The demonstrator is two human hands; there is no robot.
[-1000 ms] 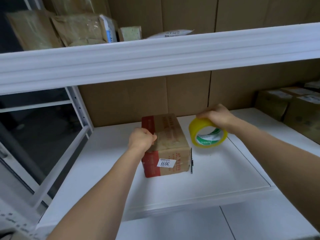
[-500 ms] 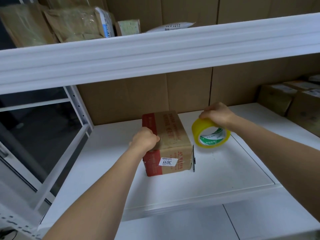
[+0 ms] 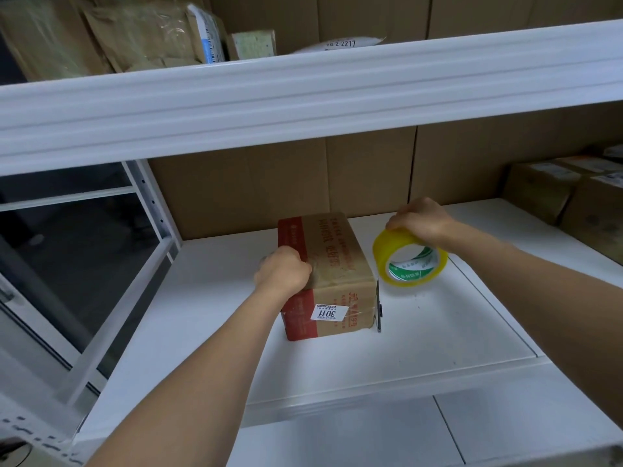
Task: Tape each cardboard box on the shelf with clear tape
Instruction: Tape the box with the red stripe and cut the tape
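While the left hand (image 3: 283, 273) presses the box (image 3: 332, 274), the right hand (image 3: 419, 219) grips the tape roll (image 3: 409, 261) beside it.

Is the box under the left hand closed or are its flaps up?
Closed. The cardboard box lies flat on the shelf, top flaps down, with the left hand curled on its top edge.

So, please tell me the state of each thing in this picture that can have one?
cardboard box: closed, lying on the shelf.
tape roll: lifted, beside the box.
left hand: fingers curled, pressing on the box top.
right hand: grips the tape roll.
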